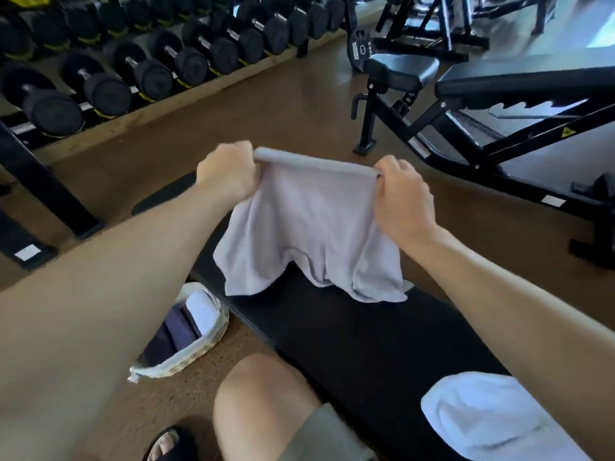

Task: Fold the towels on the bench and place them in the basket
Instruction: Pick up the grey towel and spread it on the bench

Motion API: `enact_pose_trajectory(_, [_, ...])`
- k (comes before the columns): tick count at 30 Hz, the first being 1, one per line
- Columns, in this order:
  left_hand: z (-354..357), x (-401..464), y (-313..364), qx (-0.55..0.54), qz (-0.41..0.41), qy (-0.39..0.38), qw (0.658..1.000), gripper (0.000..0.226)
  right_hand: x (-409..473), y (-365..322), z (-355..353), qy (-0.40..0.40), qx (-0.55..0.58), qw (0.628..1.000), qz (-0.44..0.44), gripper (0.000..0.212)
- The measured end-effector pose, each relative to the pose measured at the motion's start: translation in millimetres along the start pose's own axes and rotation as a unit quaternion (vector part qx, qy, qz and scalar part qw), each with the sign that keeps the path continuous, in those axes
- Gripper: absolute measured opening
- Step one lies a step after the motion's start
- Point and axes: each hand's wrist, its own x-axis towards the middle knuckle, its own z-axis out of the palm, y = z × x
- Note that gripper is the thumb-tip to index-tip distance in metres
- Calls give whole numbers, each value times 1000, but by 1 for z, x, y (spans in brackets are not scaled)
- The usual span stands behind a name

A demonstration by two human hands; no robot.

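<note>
We hold a pale lilac towel [309,227] up over the black bench [349,337], our left hand [226,171] pinching one top corner and our right hand [404,201] pinching the other, fingers curled tight around the cloth. The top edge is stretched taut between the two hands, and the lower hem sags in folds until it brushes the bench pad. Nearer to us on the bench, at its right side, lies a white towel [486,417], loosely heaped. On the floor just left of the bench stands the basket [196,354], with a dark blue towel [176,331] and a light one [206,309] already inside. Beyond the bench to the left runs a rack of dumbbells [139,71], and to the right stands an adjustable bench [482,94].
</note>
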Motion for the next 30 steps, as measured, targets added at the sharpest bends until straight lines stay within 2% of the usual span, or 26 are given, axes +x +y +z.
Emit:
enact_pose_trajectory(2, [-28,24,28,-45,18,117,992,19,24,0,-26,77,10,997,10,16])
enact_pose_trajectory(4, [-47,36,40,-42,45,214,975,21,32,-1,-46,126,33,991,-3,13])
enact_pose_trajectory(6, [-52,37,34,-19,77,257,963,19,21,-3,-53,132,42,990,-28,12])
enact_pose_trajectory(8, [-42,30,17,34,122,238,963,23,-1,-2,-45,101,31,993,-53,11])
enact_pose_trajectory(11, [-5,10,-19,134,160,159,965,35,-45,-1,-18,41,0,996,-82,16])
enact_pose_trajectory(14, [39,-16,-59,180,149,77,969,35,-92,-2,12,-106,-43,989,-99,19])
enact_pose_trajectory(17, [81,-42,-97,209,122,30,970,24,-136,-11,38,-273,-43,951,-142,12])
enact_pose_trajectory(21, [105,-66,-125,177,89,31,980,8,-158,-24,54,-335,-38,925,-174,14])
enact_pose_trajectory(26, [103,-78,-159,217,134,40,966,40,-164,-42,62,-439,-37,882,-170,23])
enact_pose_trajectory(28, [103,-86,-172,222,178,15,959,33,-160,-47,66,-482,-36,861,-158,27])
enact_pose_trajectory(30, [108,-95,-184,225,197,-32,954,15,-147,-51,67,-524,-30,839,-140,30])
